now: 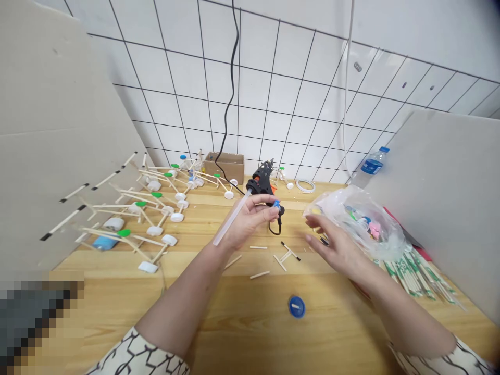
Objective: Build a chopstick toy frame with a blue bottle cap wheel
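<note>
While the left hand (246, 221) presses its grip together on a clear glue stick (231, 219), a black hot glue gun (262, 179) with orange trim sits right behind those fingers, upright above the table. Whether the hand also holds the gun can't be told. A small blue piece (276, 205) shows at the fingertips, too small to identify, with a black cord (275, 227) hanging below it. The right hand (336, 242) has its grip spread, pinching nothing, just beside a clear plastic bag (361, 221) of colored bits. Loose craft sticks (260, 274) and a blue bottle cap (297, 307) lie on the wooden table (250, 333) below the hands. Stick-and-cap assemblies (156, 208) are piled to the left. Behind are a cardboard box (223, 166) and a white cable coil (305, 186). Bundled sticks (414, 276) lie right, near a water bottle (373, 165) partly behind a cardboard panel (433, 208).
</note>
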A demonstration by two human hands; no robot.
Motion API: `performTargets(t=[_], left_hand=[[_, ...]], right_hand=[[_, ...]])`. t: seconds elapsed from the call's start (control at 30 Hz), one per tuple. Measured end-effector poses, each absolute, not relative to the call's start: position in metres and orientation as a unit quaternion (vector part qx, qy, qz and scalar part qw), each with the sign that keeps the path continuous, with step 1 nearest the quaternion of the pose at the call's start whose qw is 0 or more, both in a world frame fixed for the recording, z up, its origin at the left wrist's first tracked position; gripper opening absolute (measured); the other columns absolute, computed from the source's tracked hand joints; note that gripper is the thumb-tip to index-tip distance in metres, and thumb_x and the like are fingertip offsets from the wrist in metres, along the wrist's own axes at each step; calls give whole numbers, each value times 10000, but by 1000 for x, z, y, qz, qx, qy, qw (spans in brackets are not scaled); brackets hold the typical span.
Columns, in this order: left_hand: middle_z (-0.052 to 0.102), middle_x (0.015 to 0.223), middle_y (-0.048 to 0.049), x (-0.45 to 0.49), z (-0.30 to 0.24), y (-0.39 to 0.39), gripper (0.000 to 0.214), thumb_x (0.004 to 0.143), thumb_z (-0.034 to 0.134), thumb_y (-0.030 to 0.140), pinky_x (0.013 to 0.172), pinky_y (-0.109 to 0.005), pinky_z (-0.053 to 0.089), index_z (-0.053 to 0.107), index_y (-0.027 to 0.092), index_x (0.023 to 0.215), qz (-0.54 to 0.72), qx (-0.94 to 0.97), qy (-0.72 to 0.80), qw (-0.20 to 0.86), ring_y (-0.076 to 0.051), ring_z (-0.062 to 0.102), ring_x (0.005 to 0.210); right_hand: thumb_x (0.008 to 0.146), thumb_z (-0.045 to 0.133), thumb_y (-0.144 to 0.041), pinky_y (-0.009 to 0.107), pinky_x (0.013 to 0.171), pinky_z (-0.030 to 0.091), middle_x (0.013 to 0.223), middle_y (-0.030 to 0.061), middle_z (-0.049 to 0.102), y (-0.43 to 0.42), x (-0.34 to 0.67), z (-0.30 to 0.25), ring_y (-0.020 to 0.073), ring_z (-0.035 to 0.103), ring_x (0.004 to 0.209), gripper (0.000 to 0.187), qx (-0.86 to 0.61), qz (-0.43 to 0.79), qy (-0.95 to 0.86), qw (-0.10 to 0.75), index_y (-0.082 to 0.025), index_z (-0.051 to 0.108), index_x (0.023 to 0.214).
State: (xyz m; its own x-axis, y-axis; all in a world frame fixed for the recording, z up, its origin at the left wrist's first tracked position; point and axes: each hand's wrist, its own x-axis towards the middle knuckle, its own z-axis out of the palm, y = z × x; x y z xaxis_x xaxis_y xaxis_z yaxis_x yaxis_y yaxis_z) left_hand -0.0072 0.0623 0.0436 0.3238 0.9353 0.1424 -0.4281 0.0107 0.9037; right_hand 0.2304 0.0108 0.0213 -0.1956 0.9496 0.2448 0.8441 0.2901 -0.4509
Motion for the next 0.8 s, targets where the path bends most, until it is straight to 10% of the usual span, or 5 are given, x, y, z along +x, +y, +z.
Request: performTargets(t=[0.33, 0.8], left_hand=[[633, 696, -23, 3, 37, 57, 259, 620, 739, 294, 626, -277, 473, 675, 174, 842, 463, 603, 311, 570, -151, 585, 634], [410, 1381, -92, 4, 43, 50, 221, 721, 639, 157, 943, -325, 417, 693, 213, 928, 462, 705, 272, 463, -279, 375, 1270]], right_hand=[[765, 543, -248, 457, 1012, 363, 1282, 72, 521, 45, 149, 45, 232, 477, 1185, 497, -357, 491, -658, 446, -233, 428, 1249], [613, 576, -247, 356, 731, 497, 924, 38, 535, 52, 136, 36, 202, 558, 836, 385, -312, 550, -530, 565, -225, 447, 974]])
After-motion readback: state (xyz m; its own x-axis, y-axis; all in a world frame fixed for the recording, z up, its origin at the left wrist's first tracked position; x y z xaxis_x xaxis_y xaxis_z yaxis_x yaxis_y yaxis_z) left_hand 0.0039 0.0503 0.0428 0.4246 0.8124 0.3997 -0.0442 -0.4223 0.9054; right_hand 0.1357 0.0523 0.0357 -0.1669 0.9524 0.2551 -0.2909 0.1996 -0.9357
